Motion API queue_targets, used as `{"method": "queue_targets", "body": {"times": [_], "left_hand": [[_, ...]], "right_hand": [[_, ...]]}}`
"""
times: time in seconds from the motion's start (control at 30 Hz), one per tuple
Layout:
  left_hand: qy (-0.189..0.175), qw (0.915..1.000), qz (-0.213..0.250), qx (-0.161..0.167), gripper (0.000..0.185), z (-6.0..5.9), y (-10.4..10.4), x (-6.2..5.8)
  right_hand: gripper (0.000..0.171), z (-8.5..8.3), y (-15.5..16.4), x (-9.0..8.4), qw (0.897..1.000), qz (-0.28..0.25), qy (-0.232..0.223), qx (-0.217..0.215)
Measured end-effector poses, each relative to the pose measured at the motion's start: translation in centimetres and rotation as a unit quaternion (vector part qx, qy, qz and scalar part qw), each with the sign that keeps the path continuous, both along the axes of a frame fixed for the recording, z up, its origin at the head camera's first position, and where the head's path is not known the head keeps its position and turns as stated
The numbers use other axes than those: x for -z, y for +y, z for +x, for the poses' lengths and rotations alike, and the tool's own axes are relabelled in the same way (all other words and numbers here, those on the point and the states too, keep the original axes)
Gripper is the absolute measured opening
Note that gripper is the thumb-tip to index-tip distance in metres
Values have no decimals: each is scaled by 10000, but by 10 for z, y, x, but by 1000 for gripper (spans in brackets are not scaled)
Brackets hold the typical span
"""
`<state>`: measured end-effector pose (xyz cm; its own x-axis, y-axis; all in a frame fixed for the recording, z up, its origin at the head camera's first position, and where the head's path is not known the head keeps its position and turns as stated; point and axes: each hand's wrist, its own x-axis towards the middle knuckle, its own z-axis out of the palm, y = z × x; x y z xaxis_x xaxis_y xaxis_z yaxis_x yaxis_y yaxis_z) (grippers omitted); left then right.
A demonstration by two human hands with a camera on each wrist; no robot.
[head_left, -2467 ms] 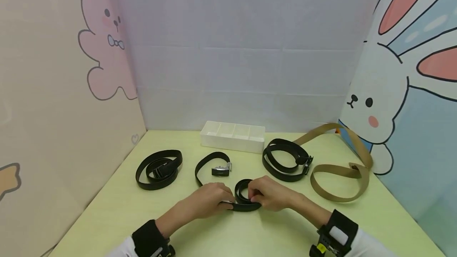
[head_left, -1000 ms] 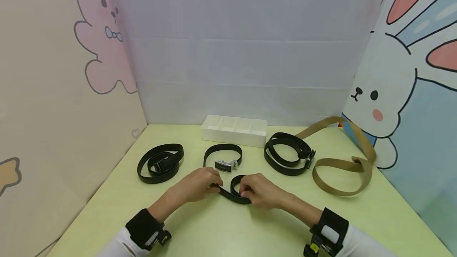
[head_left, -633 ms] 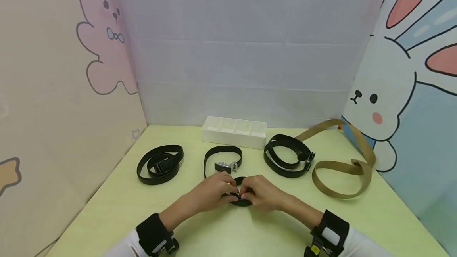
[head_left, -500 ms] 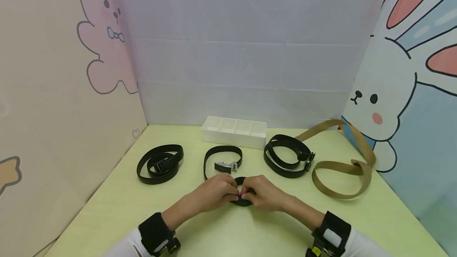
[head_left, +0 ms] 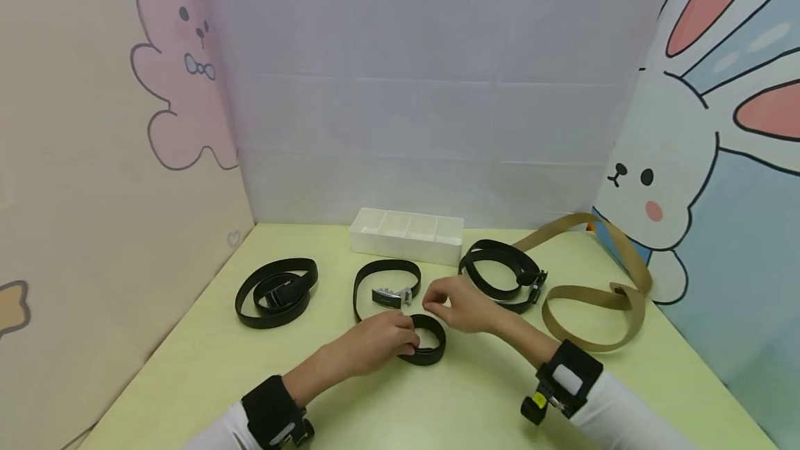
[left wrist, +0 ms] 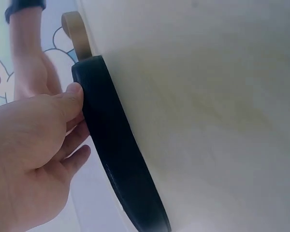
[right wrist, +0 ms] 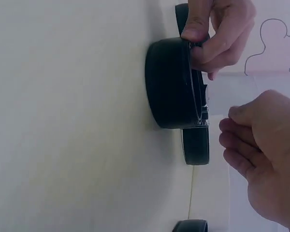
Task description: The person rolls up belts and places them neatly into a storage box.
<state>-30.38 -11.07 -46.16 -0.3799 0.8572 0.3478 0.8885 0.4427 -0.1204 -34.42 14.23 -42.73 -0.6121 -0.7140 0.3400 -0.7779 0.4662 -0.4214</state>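
Note:
In the head view my left hand (head_left: 375,347) pinches the near left side of a small black belt coil (head_left: 431,355) standing on edge on the table. In the left wrist view my thumb and fingers grip the upper edge of this black belt (left wrist: 121,150). A looped black strap with a silver buckle (head_left: 392,297) lies just behind; it runs out of sight behind my left hand, so its link to the coil is hidden. My right hand (head_left: 465,304) hovers beyond the coil to its right, apart from it, fingers loosely bent with nothing between them in the right wrist view.
A coiled black belt (head_left: 275,318) lies at the left. Another black belt (head_left: 494,290) and a tan webbing belt (head_left: 596,346) lie at the right. A white divided tray (head_left: 406,246) stands at the back. Printed walls enclose the table (head_left: 400,415).
The left hand first drew the strap end out leftward, then brought it back against the coil. My right hand has let go of the coil and risen away to the upper right.

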Motion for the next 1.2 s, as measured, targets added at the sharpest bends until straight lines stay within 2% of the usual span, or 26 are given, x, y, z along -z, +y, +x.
{"method": "queue_targets", "body": {"times": [0.07,0.13,0.27,0.43,0.67,0.87,1.03,1.2], "left_hand": [[47,10000,-53,28,2,0,-2,-1],[64,9999,-98,42,3,0,-2,-1],[111,9997,-224,20,6,1,1,-2],[182,9990,-366,-168,8,3,4,-1],[179,9955,-754,-545,11,3,-2,-4],[-241,9930,-793,-844,11,-2,-12,-8],[-382,9921,-670,-994,10,-9,-21,-9],[-460,9914,-631,-1053,9,-17,-27,-8]], "right_hand": [[7,-11,-9,-3,9981,270,478,292],[12,-20,-20,-4,9942,647,750,429],[13,-32,-37,1,9836,1388,1100,333],[6,-36,-33,3,9788,1664,1114,434],[8,-34,6,-4,9813,1702,753,481],[9,-17,48,-10,9827,1739,467,444],[12,9,71,-16,9816,1872,250,293],[13,38,80,-22,9782,2074,27,2]]}}
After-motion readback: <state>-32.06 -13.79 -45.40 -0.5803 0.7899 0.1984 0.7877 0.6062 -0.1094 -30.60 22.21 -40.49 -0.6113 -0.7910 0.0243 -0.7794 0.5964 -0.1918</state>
